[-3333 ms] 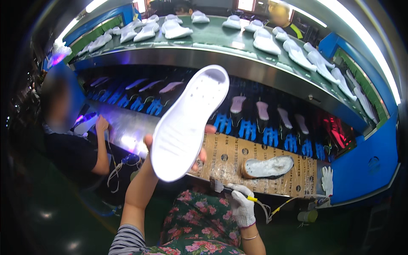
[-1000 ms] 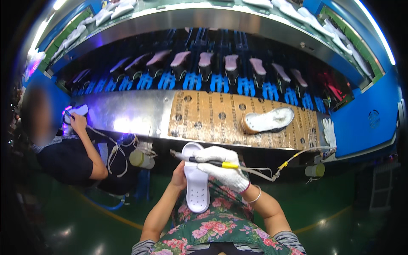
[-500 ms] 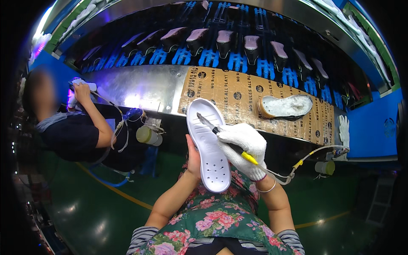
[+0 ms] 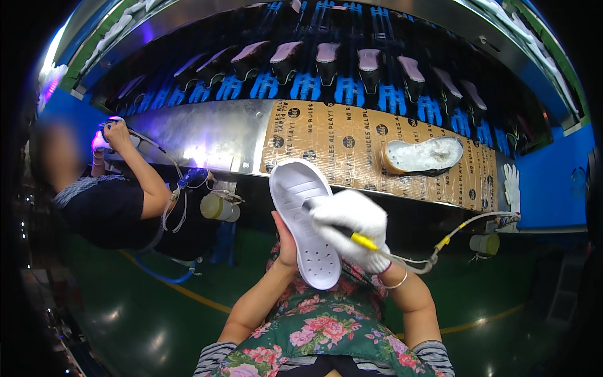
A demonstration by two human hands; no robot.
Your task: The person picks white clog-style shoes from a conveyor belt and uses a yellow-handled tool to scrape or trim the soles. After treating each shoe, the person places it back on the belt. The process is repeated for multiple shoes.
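Note:
My left hand [image 4: 286, 240] grips a white shoe sole [image 4: 306, 226] from behind, holding it upright over my lap with its inner side facing me. My right hand [image 4: 349, 221], in a white glove, rests against the sole's right edge. It holds a thin tool with a yellow grip [image 4: 362, 241] that has a hose trailing off to the right. The tool's tip lies on the sole's inner face.
A cardboard-covered bench [image 4: 352, 147] lies ahead with a second sole [image 4: 422, 156] lying on it. Behind runs a conveyor of shoe lasts on blue holders [image 4: 348, 75]. A co-worker [image 4: 103, 188] works at the left. A spare white glove [image 4: 512, 186] hangs at the right.
The sole was raised high with my left hand, then brought down to my lap. My gloved right hand moved onto it with the tool, and my view has tilted closer.

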